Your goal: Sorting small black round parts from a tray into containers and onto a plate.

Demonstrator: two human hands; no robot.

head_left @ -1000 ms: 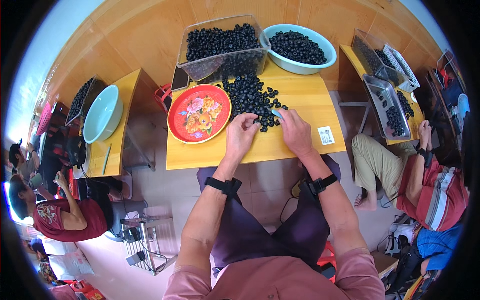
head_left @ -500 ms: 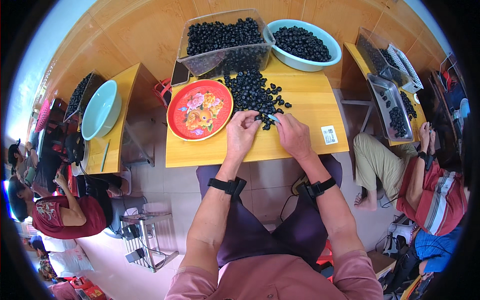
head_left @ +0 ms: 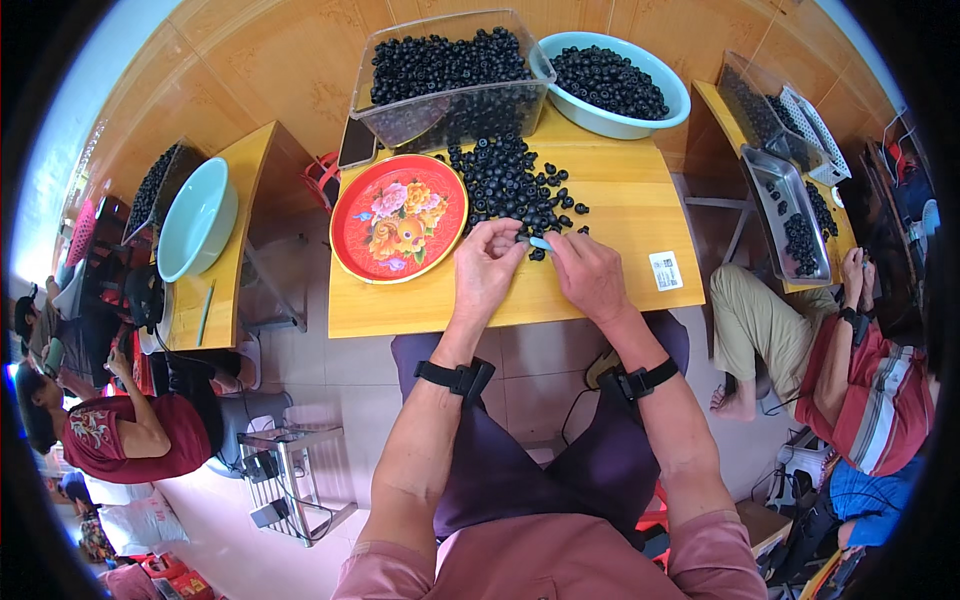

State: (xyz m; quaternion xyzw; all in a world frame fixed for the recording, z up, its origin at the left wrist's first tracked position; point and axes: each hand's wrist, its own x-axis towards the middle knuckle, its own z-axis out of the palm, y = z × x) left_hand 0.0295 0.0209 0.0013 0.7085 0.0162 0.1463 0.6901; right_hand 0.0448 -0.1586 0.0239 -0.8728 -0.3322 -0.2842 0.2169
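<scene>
Left grip (head_left: 485, 272) before bin (head_left: 385, 122) of black pieces (head_left: 450, 62)

The bench (head_left: 620, 220) looks smooth, wood-grained and lightly sheened to me. Over it, the black pieces (head_left: 505, 180) catch the light; the tray (head_left: 350, 225) shines glossy, the basin (head_left: 612, 122) seems smooth plastic, the bin (head_left: 385, 128) clear plastic, the label (head_left: 666, 271) papery.

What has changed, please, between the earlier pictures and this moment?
The right hand has brought the light blue tool leftward, its tip now closer to the left hand. The tool stays held; the red tray, clear tub and pale blue basin stayed put.
</scene>
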